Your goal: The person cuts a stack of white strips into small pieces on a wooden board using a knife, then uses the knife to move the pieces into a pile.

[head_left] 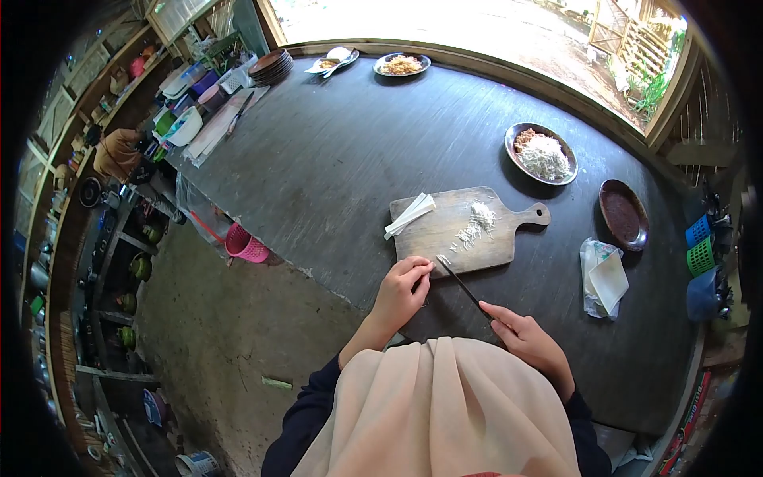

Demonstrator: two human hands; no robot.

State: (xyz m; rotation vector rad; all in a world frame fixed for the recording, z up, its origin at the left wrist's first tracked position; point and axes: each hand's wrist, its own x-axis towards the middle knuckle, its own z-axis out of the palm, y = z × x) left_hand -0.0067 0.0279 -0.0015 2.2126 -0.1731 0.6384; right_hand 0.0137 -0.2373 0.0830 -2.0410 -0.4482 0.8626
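Observation:
A wooden cutting board [421,239] with a handle lies on the dark table. My right hand [524,338] is closed round the handle of a knife [463,286], whose tip rests at the board's near edge beside a small white piece. At that same edge my left hand [404,290] has its fingers pressed together; what they hold, if anything, is hidden. White strips [410,215] lie across the board's left corner. Finely cut white shreds [477,225] form a small heap on the right half of the board.
Beyond the board stands a plate [542,153] of white shreds and reddish-brown food. An empty brown dish [624,215] and a white slab on plastic [608,281] are on the right. Two plates of food and stacked plates [271,67] stand far back. A person [119,153] is at the left.

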